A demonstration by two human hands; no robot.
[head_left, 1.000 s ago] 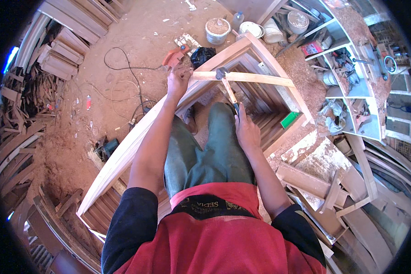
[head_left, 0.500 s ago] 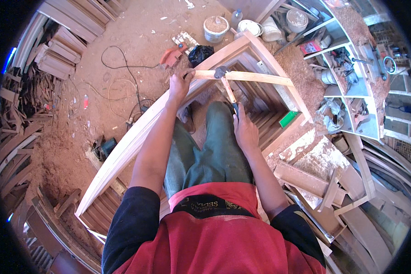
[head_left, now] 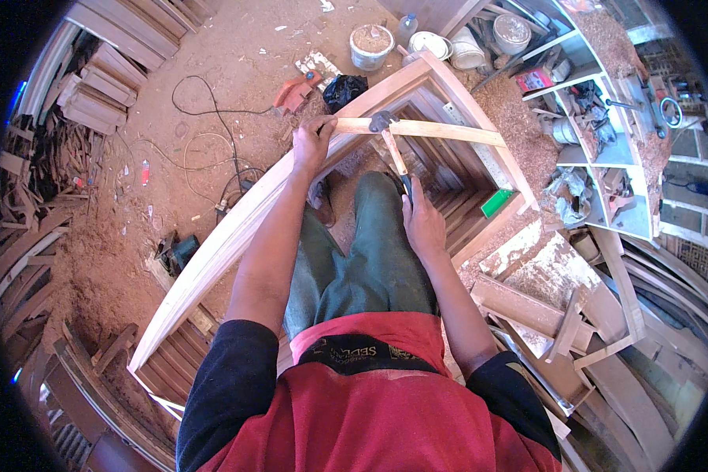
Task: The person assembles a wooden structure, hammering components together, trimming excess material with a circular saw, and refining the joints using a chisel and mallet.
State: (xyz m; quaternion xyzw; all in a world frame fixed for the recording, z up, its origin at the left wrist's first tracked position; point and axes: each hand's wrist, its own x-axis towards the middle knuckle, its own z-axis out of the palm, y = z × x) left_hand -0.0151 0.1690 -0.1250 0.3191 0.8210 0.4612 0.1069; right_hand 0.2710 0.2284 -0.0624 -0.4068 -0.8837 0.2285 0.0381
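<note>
While your right fingers are wrapping around the handle of the hammer (head_left: 395, 153), your left fingers (head_left: 322, 126) are grasping the left end of the strip (head_left: 448, 131). That strip is spanning the frame (head_left: 458, 91), and the hammer's head is overlapping it; you cannot tell whether they are touching. Your green block (head_left: 497, 204) is sitting at the frame's right corner.

White bucket (head_left: 370, 60) near black bag (head_left: 346, 92)

We get bright, soft light over the dusty floor (head_left: 236, 39), shade inside the wooden frame (head_left: 462, 93), bowed shelving (head_left: 594, 166) toward the black fisheye border, and bluish glare far left, possibly daylight.
</note>
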